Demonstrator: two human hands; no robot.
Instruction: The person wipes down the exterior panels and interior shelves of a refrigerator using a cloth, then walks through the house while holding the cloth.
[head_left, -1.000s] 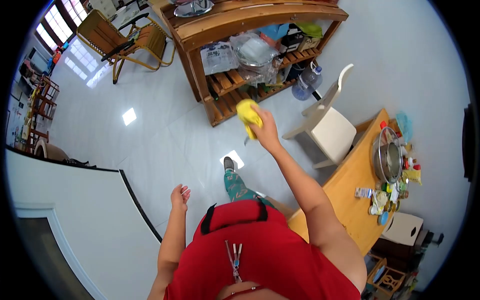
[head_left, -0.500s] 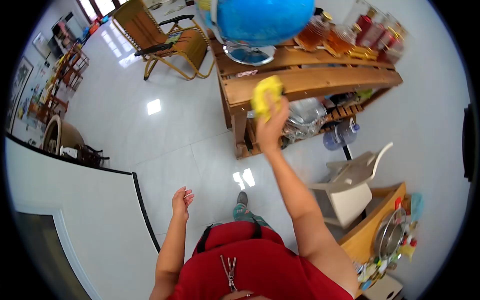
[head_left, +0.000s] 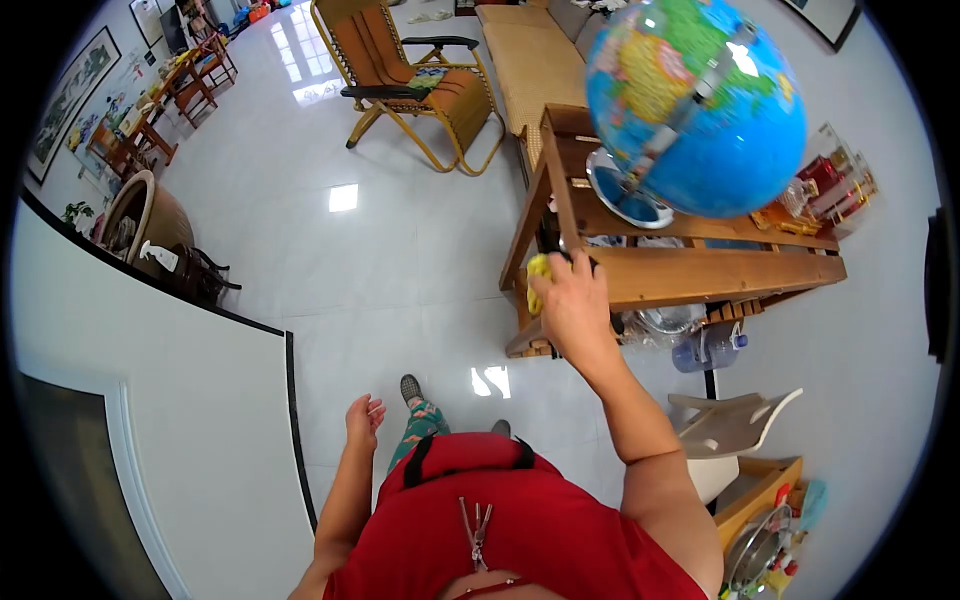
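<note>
In the head view my right hand (head_left: 577, 300) is closed on a yellow cloth (head_left: 537, 284), at the near left corner of the slatted wooden shelf (head_left: 730, 277). My fingers cover much of the cloth, which hangs at the shelf's edge. On the shelf top stands a large blue globe (head_left: 745, 150) on a shiny round base (head_left: 628, 205). Glass bottles with red and amber contents (head_left: 825, 190) stand behind it to the right. Low beside my body hangs my left hand (head_left: 364, 420), holding nothing, its fingers loosely bent and apart.
A brown reclining chair (head_left: 455, 98) stands on the tiled floor beyond the shelf. Below the shelf are plastic-wrapped items and a water jug (head_left: 708, 346). A pale plastic chair (head_left: 728, 425) is at right. A white partition (head_left: 190, 330) runs along my left.
My right hand has moved with the yellow cloth from above the shelf's front board to its left corner. The view has shifted, and one foot has stepped forward on the left.
</note>
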